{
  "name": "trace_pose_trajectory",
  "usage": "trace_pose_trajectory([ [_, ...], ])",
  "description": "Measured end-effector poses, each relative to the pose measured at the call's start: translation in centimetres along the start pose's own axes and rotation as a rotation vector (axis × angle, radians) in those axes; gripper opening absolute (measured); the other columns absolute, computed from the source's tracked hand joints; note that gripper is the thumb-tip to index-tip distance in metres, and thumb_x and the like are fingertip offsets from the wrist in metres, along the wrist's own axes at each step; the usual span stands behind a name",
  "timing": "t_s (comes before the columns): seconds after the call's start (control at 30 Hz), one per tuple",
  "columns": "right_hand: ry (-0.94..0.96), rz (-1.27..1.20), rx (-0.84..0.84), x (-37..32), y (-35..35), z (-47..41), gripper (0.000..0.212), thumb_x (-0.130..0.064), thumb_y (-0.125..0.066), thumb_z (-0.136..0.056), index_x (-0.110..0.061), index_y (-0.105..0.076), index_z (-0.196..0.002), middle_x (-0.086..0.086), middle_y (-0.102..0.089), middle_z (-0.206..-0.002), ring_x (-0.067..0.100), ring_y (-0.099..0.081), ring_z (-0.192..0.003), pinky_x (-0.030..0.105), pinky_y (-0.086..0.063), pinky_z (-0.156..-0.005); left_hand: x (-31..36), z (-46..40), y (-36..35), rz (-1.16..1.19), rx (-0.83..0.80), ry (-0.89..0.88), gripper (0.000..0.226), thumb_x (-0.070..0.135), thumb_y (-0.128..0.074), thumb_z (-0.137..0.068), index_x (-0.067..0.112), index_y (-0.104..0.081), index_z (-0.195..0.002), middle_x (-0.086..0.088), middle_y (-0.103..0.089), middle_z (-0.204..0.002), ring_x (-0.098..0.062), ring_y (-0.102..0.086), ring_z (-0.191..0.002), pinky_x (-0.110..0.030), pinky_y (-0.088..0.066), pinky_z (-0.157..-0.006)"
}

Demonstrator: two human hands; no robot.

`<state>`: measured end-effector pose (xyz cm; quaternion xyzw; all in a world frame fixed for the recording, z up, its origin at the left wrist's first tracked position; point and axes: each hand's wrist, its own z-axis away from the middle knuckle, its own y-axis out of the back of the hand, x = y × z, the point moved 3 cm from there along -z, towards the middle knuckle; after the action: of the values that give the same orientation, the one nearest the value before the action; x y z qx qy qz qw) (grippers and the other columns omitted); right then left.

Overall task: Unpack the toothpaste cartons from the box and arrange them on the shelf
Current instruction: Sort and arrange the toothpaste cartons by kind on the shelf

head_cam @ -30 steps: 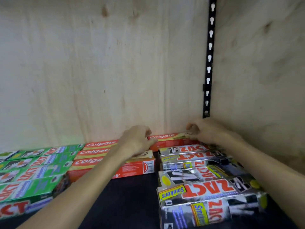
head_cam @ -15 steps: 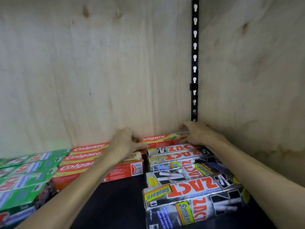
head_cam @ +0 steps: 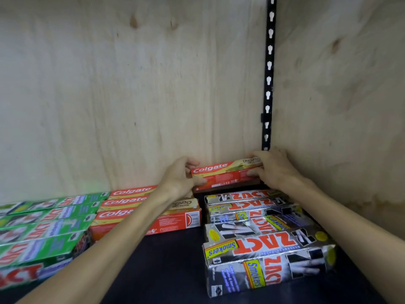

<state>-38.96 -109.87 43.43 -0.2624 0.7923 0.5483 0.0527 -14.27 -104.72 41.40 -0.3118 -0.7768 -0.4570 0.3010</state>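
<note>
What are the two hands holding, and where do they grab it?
A red Colgate carton: left hand grips its left end, right hand its right end.

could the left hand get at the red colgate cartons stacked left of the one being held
Probably yes. The left hand grips the left end of the held Colgate carton, and the stacked Colgate cartons lie just below and left of it, tops uncovered. It would have to let go first.

Dim, soft light; edges bowed and perhaps slightly blurred at lower left.
</note>
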Motion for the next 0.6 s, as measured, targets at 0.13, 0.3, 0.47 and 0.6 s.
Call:
trace_pose_trajectory([
  [0.13, 0.054, -0.025, 0.074, -1.4, 1.4, 1.4, 0.048, -0.044, -0.065, -0.093, -0.028, -0.054, -0.138, 0.015, -0.046, -0.129, 0.033, -0.036, -0.128, 0.042, -0.038, -0.103, 1.5, 1.4, 2.3, 0.07, 0.043, -0.094, 0.045, 0.008, -0.081, -0.083, 0.017, -0.06, -0.122, 0.004, -0.058, -0.109, -0.009, -0.062, -0.099, -0.015, -0.054, -0.073],
  [0.3, 0.147, -0.022, 0.089, -5.0, 2.2, 4.0, 0.049, -0.054, -0.065, -0.089, -0.037, -0.057, -0.134, 0.014, -0.051, -0.124, 0.034, -0.045, -0.123, 0.044, -0.042, -0.102, 1.8, 5.2, 7.3, -0.084, 0.126, -0.129, 0.04, 0.025, -0.076, -0.089, 0.028, -0.06, -0.125, 0.008, -0.057, -0.115, -0.004, -0.06, -0.099, -0.023, -0.052, -0.087],
  [0.47, 0.23, 0.052, 0.025, -9.9, 1.8, 7.9, 0.052, -0.069, -0.06, -0.084, -0.045, -0.056, -0.13, 0.007, -0.056, -0.125, 0.028, -0.042, -0.13, 0.045, -0.031, -0.104, 0.8, 10.6, 13.3, -0.17, 0.122, -0.174, 0.036, 0.02, -0.076, -0.089, 0.024, -0.064, -0.123, 0.003, -0.054, -0.123, 0.004, -0.057, -0.105, -0.002, -0.042, -0.082],
  [0.6, 0.276, 0.091, -0.043, -12.7, 0.8, 10.9, 0.057, -0.079, -0.055, -0.077, -0.048, -0.056, -0.125, 0.005, -0.06, -0.12, 0.027, -0.047, -0.126, 0.045, -0.032, -0.1, -0.7, 14.9, 16.2, -0.285, 0.067, -0.174, 0.039, 0.027, -0.075, -0.089, 0.025, -0.064, -0.126, 0.005, -0.055, -0.124, 0.003, -0.056, -0.108, -0.005, -0.038, -0.089],
])
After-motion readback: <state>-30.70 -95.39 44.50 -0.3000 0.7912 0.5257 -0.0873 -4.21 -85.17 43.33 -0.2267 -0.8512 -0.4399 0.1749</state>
